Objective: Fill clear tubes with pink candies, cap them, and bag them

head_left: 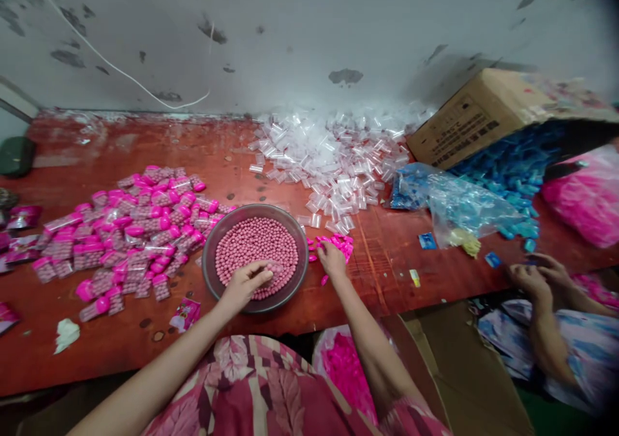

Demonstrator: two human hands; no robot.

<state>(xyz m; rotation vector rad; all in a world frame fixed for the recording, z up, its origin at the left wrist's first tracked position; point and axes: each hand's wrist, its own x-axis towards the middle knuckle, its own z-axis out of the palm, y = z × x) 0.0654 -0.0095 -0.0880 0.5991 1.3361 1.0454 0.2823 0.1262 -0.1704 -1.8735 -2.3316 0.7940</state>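
Over a dark round bowl (207, 265) of pink beads (256, 246), my left hand (246, 282) is closed on a small clear plastic tube (275, 269), which seems to have beads in it. My right hand (333, 262) is just right of the bowl, its fingers pinched at the edge of a small pile of bright pink caps (344, 246). A cap appears to be between the fingertips, though they partly hide it. To the left of the bowl lies a large heap of filled tubes with pink caps (145, 223).
Empty clear tubes (333, 158) are heaped near the wall. At right, a tilted cardboard box (464, 123) spills blue pieces (507, 171) beside a clear bag (459, 204). A co-worker's hands (541, 278) are at the right edge. Pink packets (185, 313) lie in front.
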